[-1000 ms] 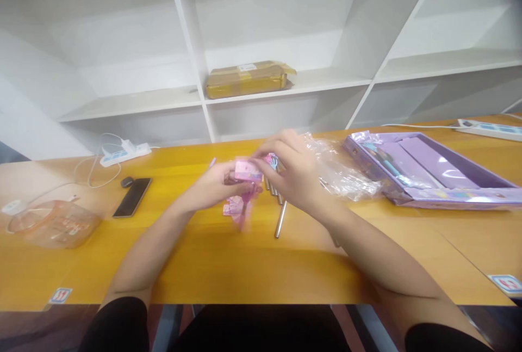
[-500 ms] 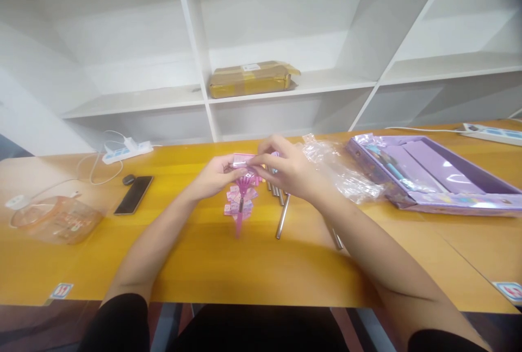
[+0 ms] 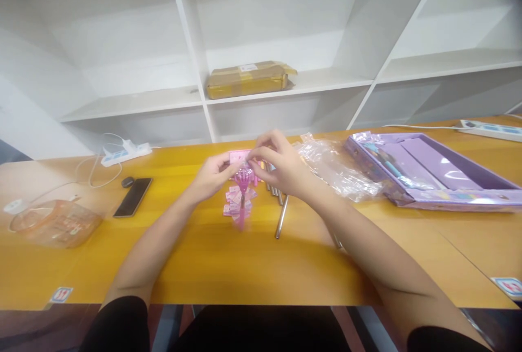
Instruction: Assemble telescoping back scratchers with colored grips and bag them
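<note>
Over the table, both hands meet at a pink stick (image 3: pixel 242 202) with a flared, claw-like head and a shiny clear part at its top. My left hand (image 3: pixel 214 175) pinches the top from the left. From the right, my right hand (image 3: pixel 279 164) has its fingertips closed at the same spot; exactly what they grip is hidden. Behind the fingers shows a small pink flat piece (image 3: pixel 235 156). Beneath the stick lie several small pink printed pieces (image 3: pixel 229 209). Silver metal tubes (image 3: pixel 281 218) rest beside my right hand, partly covered by it.
Crumpled clear plastic (image 3: pixel 338 170) lies right of my hands, by an open purple box (image 3: pixel 481 199). At left are a phone (image 3: pixel 133 197), an orange-tinted clear container (image 3: pixel 57 224) and a power strip (image 3: pixel 126 153). A taped parcel (image 3: pixel 248 82) sits on the shelf.
The pink stick has swung slightly, its lower end now a little higher and further right. My right fingers have shifted slightly at its top. The view has moved a little.
</note>
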The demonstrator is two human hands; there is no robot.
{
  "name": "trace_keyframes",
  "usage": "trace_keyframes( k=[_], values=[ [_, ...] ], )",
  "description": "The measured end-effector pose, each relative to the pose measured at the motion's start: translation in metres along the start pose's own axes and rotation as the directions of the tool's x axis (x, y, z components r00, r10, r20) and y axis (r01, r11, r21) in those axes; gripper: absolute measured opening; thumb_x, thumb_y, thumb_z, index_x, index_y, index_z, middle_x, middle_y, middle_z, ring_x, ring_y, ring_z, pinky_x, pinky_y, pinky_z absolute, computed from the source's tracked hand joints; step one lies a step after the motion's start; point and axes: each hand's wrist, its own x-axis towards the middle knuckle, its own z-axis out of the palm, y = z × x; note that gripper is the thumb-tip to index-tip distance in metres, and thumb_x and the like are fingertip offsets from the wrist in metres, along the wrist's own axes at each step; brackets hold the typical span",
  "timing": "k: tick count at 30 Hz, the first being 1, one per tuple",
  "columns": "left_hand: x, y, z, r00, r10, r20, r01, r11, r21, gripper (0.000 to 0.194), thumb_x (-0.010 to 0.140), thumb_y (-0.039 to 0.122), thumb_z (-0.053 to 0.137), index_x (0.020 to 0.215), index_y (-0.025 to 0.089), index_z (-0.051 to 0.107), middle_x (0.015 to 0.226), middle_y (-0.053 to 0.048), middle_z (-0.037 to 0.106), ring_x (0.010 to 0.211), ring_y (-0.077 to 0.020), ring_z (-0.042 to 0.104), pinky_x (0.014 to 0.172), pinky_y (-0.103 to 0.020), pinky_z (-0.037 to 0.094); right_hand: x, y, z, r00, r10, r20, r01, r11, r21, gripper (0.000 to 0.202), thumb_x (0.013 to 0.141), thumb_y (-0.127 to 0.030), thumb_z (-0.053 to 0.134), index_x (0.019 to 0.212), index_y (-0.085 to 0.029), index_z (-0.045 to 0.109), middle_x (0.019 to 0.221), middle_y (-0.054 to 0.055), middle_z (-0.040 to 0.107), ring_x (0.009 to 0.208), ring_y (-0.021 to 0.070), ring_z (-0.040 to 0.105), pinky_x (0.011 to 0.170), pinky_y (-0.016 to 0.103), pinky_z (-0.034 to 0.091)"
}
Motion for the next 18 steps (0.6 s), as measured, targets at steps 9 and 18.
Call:
trace_keyframes(
  k=[9,18],
  values=[
    [0.004,0.005,0.003,0.981,0.156,-0.119,-0.119,0.955,0.271,0.035,0.097,0.051,0.07,0.099,0.017,0.079,0.098,-0.008,0.067,0.088,-0.0196,0.061,0.079,-0.03,0.049,-0.005,-0.004,0.019,0.896,0.442,0.036,-0.426,0.833,0.352,0.03,0.095,-0.034,0.072,0.112,-0.022,0.051,0.097,0.001,0.062,0.078,0.0139,0.063,0.066,0.029,0.056],
    [0.004,0.0,0.001,0.974,0.109,-0.199,-0.072,0.98,0.188,0.035,0.091,0.051,0.079,0.095,0.017,0.078,0.089,-0.006,0.07,0.083,-0.0182,0.063,0.075,-0.029,0.05,-0.003,-0.006,0.023,0.839,0.526,0.137,-0.532,0.742,0.409,0.023,0.096,-0.04,0.069,0.09,-0.021,0.058,0.079,-0.001,0.062,0.072,0.0135,0.057,0.067,0.028,0.047]
  ],
)
